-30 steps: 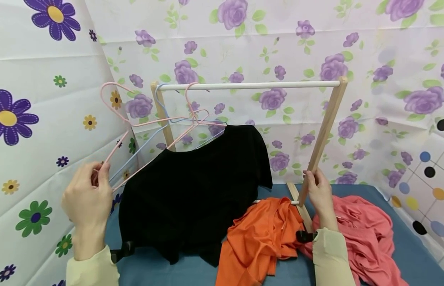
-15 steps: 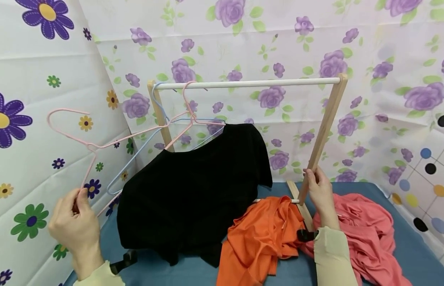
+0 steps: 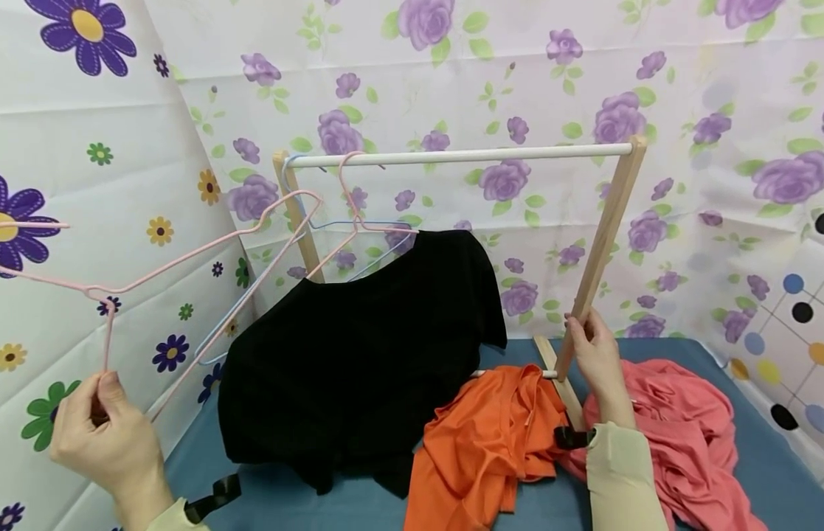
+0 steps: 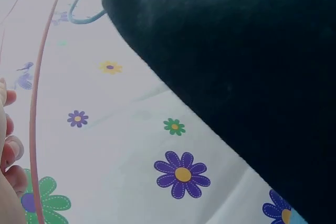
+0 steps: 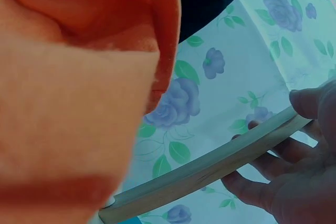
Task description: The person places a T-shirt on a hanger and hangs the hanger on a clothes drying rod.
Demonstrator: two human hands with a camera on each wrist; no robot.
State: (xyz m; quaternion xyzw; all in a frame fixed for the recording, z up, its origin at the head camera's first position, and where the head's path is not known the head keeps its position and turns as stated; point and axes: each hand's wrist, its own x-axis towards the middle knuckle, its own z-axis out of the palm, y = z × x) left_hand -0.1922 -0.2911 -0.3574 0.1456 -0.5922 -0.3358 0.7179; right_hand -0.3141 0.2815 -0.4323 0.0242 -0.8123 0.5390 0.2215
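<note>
At the far left my left hand pinches a bare pink clothes hanger by one end; its hook runs out past the view's left edge. A black T-shirt hangs from a second pink hanger hooked over the white rail. Behind that is a blue hanger, partly hidden by the shirt. My right hand grips the right wooden post of the rack low down. In the right wrist view its fingers and thumb lie around the post.
An orange garment lies over the rack's lower part, with a crumpled coral-pink garment to its right. Both rest on the blue tabletop. Flower-printed cloth walls stand at the back and left.
My left hand has moved left and down, drawing the bare pink hanger away from the rack and the hanging shirt. My right hand has stayed on the post.
</note>
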